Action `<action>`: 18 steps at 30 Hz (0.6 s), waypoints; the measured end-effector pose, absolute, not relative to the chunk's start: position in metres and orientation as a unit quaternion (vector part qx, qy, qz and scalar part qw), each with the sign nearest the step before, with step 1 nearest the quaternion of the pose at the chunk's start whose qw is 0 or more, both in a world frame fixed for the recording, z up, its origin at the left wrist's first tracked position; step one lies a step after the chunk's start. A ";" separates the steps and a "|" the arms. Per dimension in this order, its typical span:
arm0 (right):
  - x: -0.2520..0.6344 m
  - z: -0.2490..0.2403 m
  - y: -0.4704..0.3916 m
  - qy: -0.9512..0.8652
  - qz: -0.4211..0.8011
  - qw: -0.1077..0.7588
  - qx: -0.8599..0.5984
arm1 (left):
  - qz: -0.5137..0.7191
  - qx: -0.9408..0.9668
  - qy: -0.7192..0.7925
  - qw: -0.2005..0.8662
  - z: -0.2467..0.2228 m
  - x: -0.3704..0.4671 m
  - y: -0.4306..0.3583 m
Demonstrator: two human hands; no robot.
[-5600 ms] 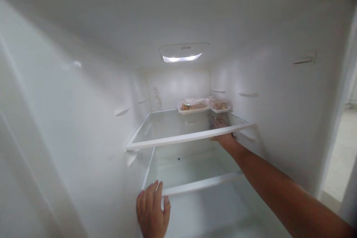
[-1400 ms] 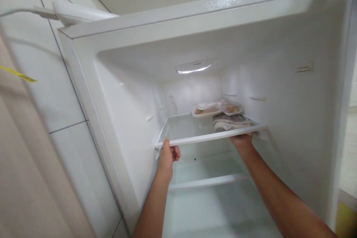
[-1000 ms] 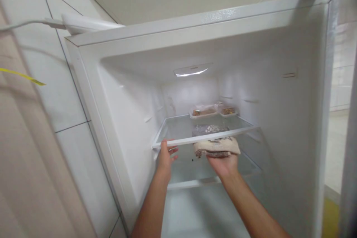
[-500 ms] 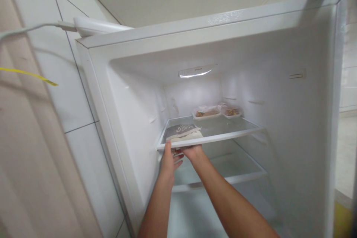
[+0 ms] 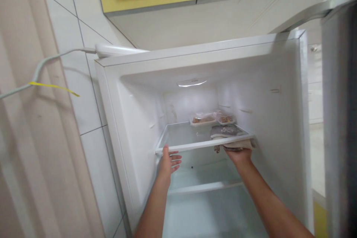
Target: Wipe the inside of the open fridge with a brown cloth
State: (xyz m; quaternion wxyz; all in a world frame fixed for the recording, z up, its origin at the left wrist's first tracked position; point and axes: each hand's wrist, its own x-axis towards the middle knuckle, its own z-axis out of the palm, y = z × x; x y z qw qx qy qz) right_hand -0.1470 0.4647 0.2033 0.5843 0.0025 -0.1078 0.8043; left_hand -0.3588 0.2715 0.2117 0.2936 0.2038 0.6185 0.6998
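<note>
A folded grey-and-cream cloth (image 5: pixel 238 144) with a pale pattern lies in my right hand (image 5: pixel 241 155), palm up under the right front of the upper glass shelf (image 5: pixel 184 134). Part of the cloth shows through the glass, and part hangs below the shelf's white front edge. Most of my right fingers are hidden behind the cloth and shelf edge. My left hand (image 5: pixel 169 161) is at the shelf's left front corner, its thumb against the front edge and its other fingers stretched out and apart below it.
Two clear-wrapped food trays, the left tray (image 5: pixel 203 119) and the right tray (image 5: pixel 225 119), stand at the back of the upper shelf. A lower glass shelf (image 5: pixel 203 186) lies beneath. White fridge walls (image 5: pixel 267 119) enclose both sides. The open fridge door (image 5: pixel 338 119) stands at right.
My right hand has moved with the cloth from the left end of the upper shelf to its right end. My left hand stays near the left corner. The view has tilted upward.
</note>
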 end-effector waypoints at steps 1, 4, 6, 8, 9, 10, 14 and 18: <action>-0.140 0.198 0.466 -0.086 0.805 0.586 -0.021 | 0.698 0.202 0.620 0.295 0.212 -0.360 0.272; -0.131 0.187 0.462 -0.056 0.803 0.592 -0.036 | 0.692 0.199 0.627 0.297 0.213 -0.361 0.271; -0.134 0.184 0.457 -0.064 0.803 0.592 -0.015 | 0.688 0.198 0.632 0.298 0.214 -0.361 0.270; -0.143 0.185 0.450 -0.084 0.807 0.585 0.021 | 0.686 0.196 0.635 0.296 0.215 -0.359 0.269; -0.148 0.186 0.446 -0.094 0.811 0.577 0.040 | 0.687 0.196 0.636 0.293 0.215 -0.358 0.269; -0.154 0.188 0.442 -0.104 0.816 0.565 0.059 | 0.689 0.198 0.634 0.290 0.214 -0.357 0.269; -0.190 0.198 0.424 -0.122 0.848 0.509 0.080 | 0.699 0.191 0.629 0.281 0.211 -0.359 0.274; -0.245 0.213 0.401 -0.154 0.854 0.486 0.103 | 0.693 0.136 0.643 0.296 0.208 -0.370 0.281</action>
